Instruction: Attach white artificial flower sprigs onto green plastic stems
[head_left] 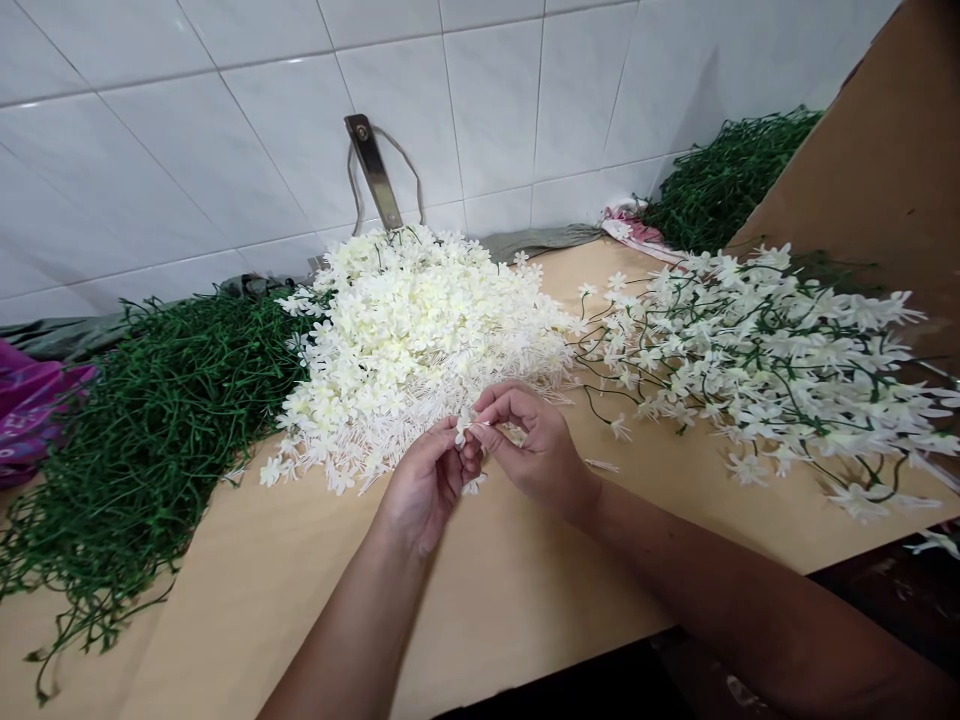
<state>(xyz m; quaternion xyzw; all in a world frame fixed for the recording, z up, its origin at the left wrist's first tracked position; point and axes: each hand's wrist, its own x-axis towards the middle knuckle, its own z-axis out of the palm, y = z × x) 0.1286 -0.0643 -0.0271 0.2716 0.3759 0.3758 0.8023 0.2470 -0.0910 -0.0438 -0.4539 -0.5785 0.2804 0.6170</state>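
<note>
My left hand [435,480] and my right hand [536,440] meet in front of a big heap of loose white artificial flowers [435,310]. Pinched between the left thumb and fingers is a small white artificial flower [463,428]. The right thumb and forefinger close on that same flower from the other side, at what looks like its thin pale end. Another white bloom [474,485] shows just below the hands. On the left lies a tangled pile of green plastic stems [165,400]. Finished-looking white flowers on green stems [750,360] spread over the right side.
Brown cardboard [300,600] covers the work surface, and a cardboard panel [862,170] stands at the right. More green stems [739,170] lie behind it. A metal strip [373,170] leans on the tiled wall [495,110]. Purple cloth [37,410] is at far left.
</note>
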